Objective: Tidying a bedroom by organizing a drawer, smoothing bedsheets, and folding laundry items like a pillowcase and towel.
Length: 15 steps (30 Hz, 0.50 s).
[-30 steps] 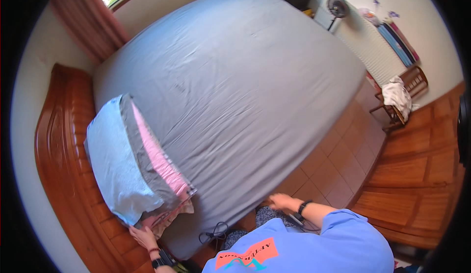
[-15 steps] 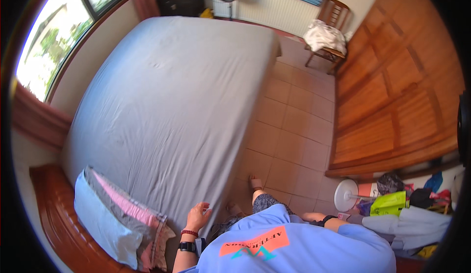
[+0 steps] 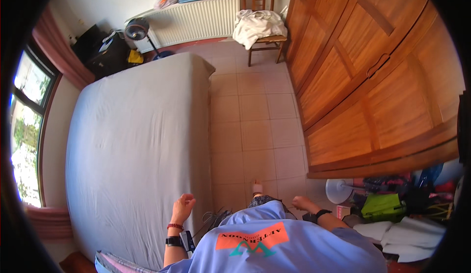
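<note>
Beside my left hand (image 3: 182, 207), fingers loosely apart and empty, lies the grey bedsheet (image 3: 132, 145). My right hand (image 3: 303, 204) hangs open over the tiled floor (image 3: 255, 126).

- bed sheet (image 3: 132, 140): grey cloth, matt, mostly smooth, faint creases
- wardrobe doors (image 3: 378, 72): panelled wood, orange-brown, semi-gloss varnish
- floor tiles (image 3: 255, 121): pale ceramic, smooth, slight sheen
- chair (image 3: 260, 8): wood, with crumpled white cloth (image 3: 257, 25) on the seat
- radiator (image 3: 194, 20): white ribbed metal, matt
- curtain (image 3: 61, 52): pinkish cloth, soft folds
- person's shirt (image 3: 274, 248): light blue cloth, matt
</note>
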Motion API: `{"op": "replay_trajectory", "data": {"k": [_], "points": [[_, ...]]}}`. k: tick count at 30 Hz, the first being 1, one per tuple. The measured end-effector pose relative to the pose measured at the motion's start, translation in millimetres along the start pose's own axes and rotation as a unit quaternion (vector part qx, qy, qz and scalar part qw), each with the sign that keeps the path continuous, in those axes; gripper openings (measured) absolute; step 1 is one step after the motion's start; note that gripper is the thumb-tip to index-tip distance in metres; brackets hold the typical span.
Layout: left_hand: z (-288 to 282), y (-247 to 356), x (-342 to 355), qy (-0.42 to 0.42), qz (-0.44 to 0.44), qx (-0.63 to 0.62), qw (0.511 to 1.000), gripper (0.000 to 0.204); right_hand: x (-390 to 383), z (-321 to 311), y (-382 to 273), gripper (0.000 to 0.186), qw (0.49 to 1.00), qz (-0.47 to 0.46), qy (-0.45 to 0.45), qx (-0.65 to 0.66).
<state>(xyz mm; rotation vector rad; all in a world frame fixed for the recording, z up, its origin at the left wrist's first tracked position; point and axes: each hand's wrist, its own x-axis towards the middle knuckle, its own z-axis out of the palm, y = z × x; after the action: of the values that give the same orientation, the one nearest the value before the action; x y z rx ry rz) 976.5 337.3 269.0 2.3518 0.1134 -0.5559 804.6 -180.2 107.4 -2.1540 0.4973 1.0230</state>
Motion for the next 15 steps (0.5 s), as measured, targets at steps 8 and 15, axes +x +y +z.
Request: {"op": "replay_trajectory", "data": {"k": [8,15], "points": [[-31.2,130.5,187.8,-0.126,0.029,-0.004,0.992,0.030,128.9,-252.4,-100.2,0.029,0.984,-0.056,0.171,0.013],[-75.9,179.8,397.4,-0.006,0.033,-0.006,0.999,0.028,232.8,-390.1,-232.4,0.030,0.966,-0.022,0.081,0.245]]}}
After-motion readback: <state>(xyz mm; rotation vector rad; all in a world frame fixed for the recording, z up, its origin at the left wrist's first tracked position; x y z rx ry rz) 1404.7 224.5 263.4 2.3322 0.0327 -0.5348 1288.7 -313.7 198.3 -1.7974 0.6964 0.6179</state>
